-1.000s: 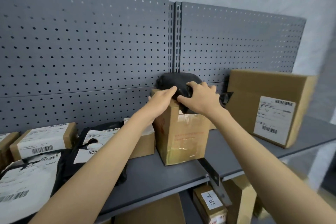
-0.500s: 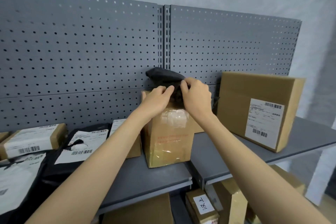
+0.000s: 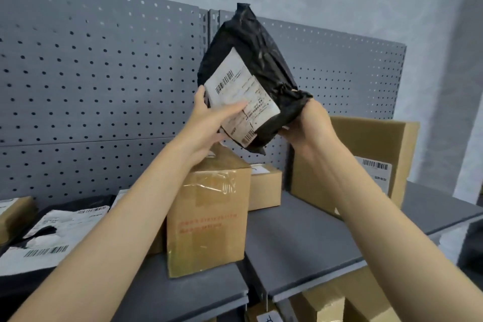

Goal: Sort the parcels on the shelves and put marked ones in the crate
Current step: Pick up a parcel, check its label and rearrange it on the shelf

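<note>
Fingers: both hands hold 1 black poly mailer (image 3: 251, 60) in the air; the left hand (image 3: 209, 123) has its thumb at the bag's left edge and its fingers (image 3: 235, 108) laid across the white shipping label (image 3: 243, 97), and the right hand (image 3: 311, 125) is curled round the bag's lower right corner.
Parcel in hand: raised above the taped brown box (image 3: 209, 217), clear of the shelf (image 3: 300, 238), label turned toward the camera, top end tilted up against the pegboard (image 3: 91, 81).
Step in hand: judged to be the check for a mark; the label's print is too blurred to say whether any mark is on it.
Done so far: 1 parcel is off the shelf and under inspection; nothing shows any parcel sorted yet.
Crate: not in view, so what it holds cannot be told.
Left on shelf: the taped brown box, a small carton (image 3: 264, 185) just behind it to its right, a large carton (image 3: 366, 159) further right, and flat bagged parcels (image 3: 52, 238) well to its left.
Below: more cartons (image 3: 329, 303) sit on a lower level under the taped brown box.
Progress: early, as a judgement; most parcels in sight are untouched.
</note>
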{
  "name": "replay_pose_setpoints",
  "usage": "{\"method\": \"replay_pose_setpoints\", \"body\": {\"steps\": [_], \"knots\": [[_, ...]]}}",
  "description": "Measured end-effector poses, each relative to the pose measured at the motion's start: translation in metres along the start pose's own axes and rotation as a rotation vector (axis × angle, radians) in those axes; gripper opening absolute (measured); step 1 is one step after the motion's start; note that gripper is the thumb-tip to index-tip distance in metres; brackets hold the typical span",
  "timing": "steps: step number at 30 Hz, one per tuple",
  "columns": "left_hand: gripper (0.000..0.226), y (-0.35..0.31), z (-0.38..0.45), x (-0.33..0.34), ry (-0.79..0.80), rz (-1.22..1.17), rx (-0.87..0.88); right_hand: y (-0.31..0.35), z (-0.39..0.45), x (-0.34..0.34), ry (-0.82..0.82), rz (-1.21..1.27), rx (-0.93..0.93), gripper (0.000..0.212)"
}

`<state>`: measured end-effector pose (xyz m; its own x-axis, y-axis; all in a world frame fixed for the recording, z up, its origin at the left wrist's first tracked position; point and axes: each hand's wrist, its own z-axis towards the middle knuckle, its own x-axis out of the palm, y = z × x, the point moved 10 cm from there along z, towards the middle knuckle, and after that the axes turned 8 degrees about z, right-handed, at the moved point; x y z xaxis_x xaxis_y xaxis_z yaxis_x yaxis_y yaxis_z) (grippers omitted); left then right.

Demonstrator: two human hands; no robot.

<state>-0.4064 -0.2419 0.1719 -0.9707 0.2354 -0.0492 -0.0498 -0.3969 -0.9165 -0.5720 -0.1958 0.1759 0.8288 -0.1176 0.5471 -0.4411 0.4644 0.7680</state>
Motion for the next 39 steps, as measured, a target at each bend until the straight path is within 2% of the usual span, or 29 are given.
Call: {"method": "replay_pose_setpoints", "body": {"steps": [2, 5, 8, 9, 11, 13, 16, 20, 25, 28, 34, 39], "knots": [[0.097, 0.001, 0.006, -0.004, -0.031, 0.015, 0.033, -0.002, 0.010, -0.003, 0.053, -0.054, -0.007, 0.036], [0.093, 0.000, 0.009, -0.011, -0.091, 0.077, 0.079, 0.003, 0.021, -0.002, 0.158, -0.137, -0.126, 0.047], [0.049, -0.004, 0.013, -0.020, -0.117, 0.170, 0.129, -0.005, 0.034, -0.003, 0.208, -0.054, -0.107, 0.046], [0.046, -0.007, 0.013, -0.021, -0.122, 0.196, 0.152, -0.009, 0.038, -0.003, 0.216, -0.048, -0.089, 0.040], [0.057, -0.010, 0.011, -0.023, -0.145, 0.230, 0.180, -0.011, 0.042, 0.000, 0.252, -0.131, -0.095, 0.032], [0.075, -0.015, 0.008, -0.025, -0.185, 0.290, 0.221, -0.008, 0.042, 0.006, 0.309, -0.264, -0.160, 0.042], [0.085, -0.025, 0.003, -0.030, -0.257, 0.376, 0.295, -0.003, 0.039, 0.013, 0.393, -0.432, -0.269, 0.055], [0.085, -0.039, -0.006, -0.026, -0.304, 0.443, 0.359, 0.006, 0.040, 0.010, 0.427, -0.488, -0.344, 0.056], [0.085, -0.044, -0.021, -0.004, -0.303, 0.499, 0.387, 0.017, 0.037, -0.005, 0.445, -0.570, -0.414, 0.069], [0.086, -0.044, -0.031, 0.014, -0.306, 0.513, 0.400, 0.025, 0.030, -0.019, 0.428, -0.619, -0.472, 0.068], [0.075, -0.046, -0.055, 0.049, -0.394, 0.597, 0.450, 0.032, 0.007, -0.051, 0.386, -0.559, -0.520, 0.064], [0.060, -0.062, -0.085, 0.085, -0.409, 0.833, 0.586, 0.019, -0.005, -0.079, 0.376, -0.313, -0.428, 0.063]]}}
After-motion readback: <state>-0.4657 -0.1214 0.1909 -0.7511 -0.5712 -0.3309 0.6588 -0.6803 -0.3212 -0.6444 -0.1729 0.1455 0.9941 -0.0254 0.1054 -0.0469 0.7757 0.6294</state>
